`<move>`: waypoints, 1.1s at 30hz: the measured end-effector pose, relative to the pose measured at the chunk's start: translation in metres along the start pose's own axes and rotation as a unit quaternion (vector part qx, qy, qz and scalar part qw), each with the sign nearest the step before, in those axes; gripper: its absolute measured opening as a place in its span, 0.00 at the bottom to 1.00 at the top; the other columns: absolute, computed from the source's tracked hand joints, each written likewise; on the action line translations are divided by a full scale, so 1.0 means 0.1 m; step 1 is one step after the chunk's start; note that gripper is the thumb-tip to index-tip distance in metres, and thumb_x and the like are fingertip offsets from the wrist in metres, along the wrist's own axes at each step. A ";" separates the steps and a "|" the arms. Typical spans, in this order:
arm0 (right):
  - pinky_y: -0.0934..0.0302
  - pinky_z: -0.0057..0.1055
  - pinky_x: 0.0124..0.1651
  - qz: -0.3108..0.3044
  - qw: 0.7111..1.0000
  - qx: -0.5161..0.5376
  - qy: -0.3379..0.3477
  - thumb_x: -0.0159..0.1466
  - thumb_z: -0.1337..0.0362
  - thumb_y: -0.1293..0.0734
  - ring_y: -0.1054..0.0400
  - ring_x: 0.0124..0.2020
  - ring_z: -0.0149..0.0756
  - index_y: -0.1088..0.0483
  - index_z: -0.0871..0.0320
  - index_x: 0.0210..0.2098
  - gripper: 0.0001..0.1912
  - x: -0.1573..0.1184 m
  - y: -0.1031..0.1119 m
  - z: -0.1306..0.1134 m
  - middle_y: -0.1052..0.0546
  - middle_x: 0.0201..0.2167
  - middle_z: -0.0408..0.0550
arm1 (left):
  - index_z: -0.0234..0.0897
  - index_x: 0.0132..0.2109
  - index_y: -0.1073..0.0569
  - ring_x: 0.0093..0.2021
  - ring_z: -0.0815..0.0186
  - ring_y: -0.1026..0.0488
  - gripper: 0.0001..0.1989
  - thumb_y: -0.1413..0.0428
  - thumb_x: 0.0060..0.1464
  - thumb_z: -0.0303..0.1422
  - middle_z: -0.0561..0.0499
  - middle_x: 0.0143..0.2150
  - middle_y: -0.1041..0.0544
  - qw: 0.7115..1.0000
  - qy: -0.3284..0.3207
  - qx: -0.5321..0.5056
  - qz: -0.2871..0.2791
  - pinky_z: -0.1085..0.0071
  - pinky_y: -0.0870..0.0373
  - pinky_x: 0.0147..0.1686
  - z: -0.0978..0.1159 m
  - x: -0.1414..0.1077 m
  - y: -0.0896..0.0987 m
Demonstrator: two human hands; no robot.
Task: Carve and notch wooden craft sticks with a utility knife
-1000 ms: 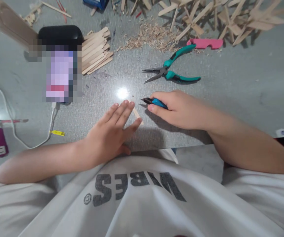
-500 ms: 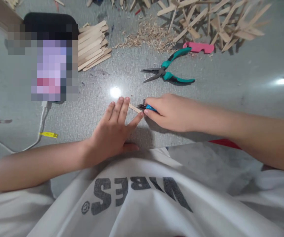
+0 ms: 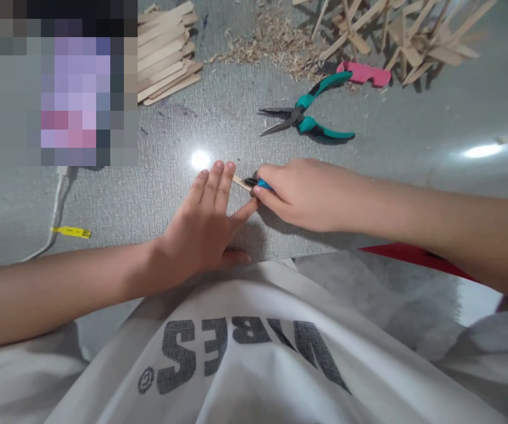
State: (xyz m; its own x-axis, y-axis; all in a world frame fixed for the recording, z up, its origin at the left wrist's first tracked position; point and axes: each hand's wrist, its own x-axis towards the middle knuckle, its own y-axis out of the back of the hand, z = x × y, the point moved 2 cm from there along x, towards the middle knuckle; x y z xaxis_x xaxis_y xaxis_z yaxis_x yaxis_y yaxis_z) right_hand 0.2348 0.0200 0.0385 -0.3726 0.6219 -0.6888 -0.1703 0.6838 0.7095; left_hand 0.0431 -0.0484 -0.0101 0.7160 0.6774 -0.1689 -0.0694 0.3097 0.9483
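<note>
My left hand (image 3: 209,215) lies flat on the table, fingers stretched and apart. Its fingertips press down a thin wooden craft stick (image 3: 241,182), part of which is covered by the hand. Closed in my right hand (image 3: 295,191) is a blue-handled tool (image 3: 265,184) with a dark metal tip; most of its handle is hidden, and its exact kind I cannot make out. The tip rests against the stick, just right of my left fingers.
Beyond my hands lie open teal-handled needle-nose pliers (image 3: 298,115) and a pink-handled tool (image 3: 364,73). Wood shavings (image 3: 275,47), a pile of craft sticks (image 3: 168,56) and an assembly of joined sticks (image 3: 406,47) are farther back. A cable (image 3: 57,200) with a yellow tag runs at left.
The whole view has shifted, so the table items sit higher in the picture. The blue-handled tool's tip has moved slightly left along the stick; my left hand stays flat.
</note>
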 end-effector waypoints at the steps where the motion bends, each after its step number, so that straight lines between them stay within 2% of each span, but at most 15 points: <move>1: 0.54 0.40 0.35 -0.001 1.000 0.000 -0.003 0.81 0.52 0.47 0.40 0.27 0.44 0.24 0.58 0.53 0.24 0.00 0.00 -0.01 0.22 0.32 0.56 | 0.37 0.84 0.40 0.87 0.21 0.50 0.63 0.24 0.54 0.61 0.20 0.88 0.53 1.000 0.004 0.002 -0.005 0.31 0.48 0.84 0.01 0.01 0.02; 6: 0.54 0.40 0.34 0.003 1.000 -0.005 -0.007 0.81 0.54 0.48 0.40 0.27 0.44 0.25 0.58 0.55 0.24 -0.01 -0.01 -0.04 0.22 0.33 0.56 | 0.37 0.83 0.37 0.86 0.22 0.48 0.62 0.25 0.53 0.62 0.20 0.87 0.48 1.000 0.003 0.015 -0.017 0.30 0.44 0.82 0.02 0.02 0.05; 15: 0.54 0.40 0.34 0.001 1.000 -0.016 -0.015 0.80 0.54 0.47 0.35 0.28 0.46 0.26 0.58 0.56 0.23 -0.03 -0.03 -0.05 0.19 0.36 0.59 | 0.36 0.84 0.39 0.86 0.19 0.50 0.63 0.24 0.54 0.60 0.22 0.89 0.53 1.000 -0.011 -0.006 0.021 0.29 0.46 0.83 -0.01 -0.01 -0.04; 20: 0.54 0.40 0.35 0.001 0.999 -0.020 -0.025 0.81 0.53 0.48 0.34 0.29 0.46 0.26 0.58 0.56 0.24 -0.04 -0.02 -0.06 0.19 0.37 0.60 | 0.32 0.83 0.35 0.85 0.18 0.47 0.65 0.21 0.50 0.59 0.17 0.86 0.49 0.999 -0.012 0.000 0.032 0.28 0.42 0.81 0.00 -0.01 -0.02; 24: 0.54 0.40 0.34 0.002 1.000 -0.019 -0.018 0.80 0.54 0.48 0.36 0.29 0.46 0.25 0.58 0.55 0.23 -0.04 -0.01 -0.07 0.19 0.36 0.59 | 0.32 0.84 0.36 0.85 0.17 0.46 0.64 0.22 0.52 0.59 0.18 0.86 0.49 0.999 -0.019 -0.003 0.044 0.25 0.41 0.80 0.00 -0.01 -0.02; 29: 0.55 0.40 0.34 0.011 0.999 -0.016 -0.030 0.80 0.54 0.47 0.36 0.28 0.45 0.25 0.56 0.55 0.22 -0.04 -0.01 -0.09 0.19 0.34 0.57 | 0.30 0.82 0.33 0.83 0.15 0.44 0.62 0.22 0.52 0.59 0.12 0.84 0.46 0.998 -0.029 0.007 0.051 0.24 0.38 0.78 -0.01 -0.01 -0.02; 33: 0.55 0.40 0.34 0.010 0.999 -0.025 -0.033 0.80 0.54 0.47 0.36 0.28 0.45 0.24 0.57 0.56 0.23 -0.05 -0.01 -0.10 0.19 0.35 0.58 | 0.30 0.82 0.33 0.83 0.16 0.44 0.63 0.22 0.51 0.60 0.13 0.84 0.45 0.998 -0.028 0.008 0.061 0.24 0.38 0.78 -0.01 -0.01 -0.03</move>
State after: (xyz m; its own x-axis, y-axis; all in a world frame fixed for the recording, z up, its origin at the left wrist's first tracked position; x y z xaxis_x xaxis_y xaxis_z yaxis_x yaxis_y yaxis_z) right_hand 0.2277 0.0118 0.0427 -0.3152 0.6599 -0.6820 -0.2097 0.6524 0.7282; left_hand 0.0422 -0.0493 -0.0130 0.7404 0.6712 -0.0372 -0.1480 0.2167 0.9650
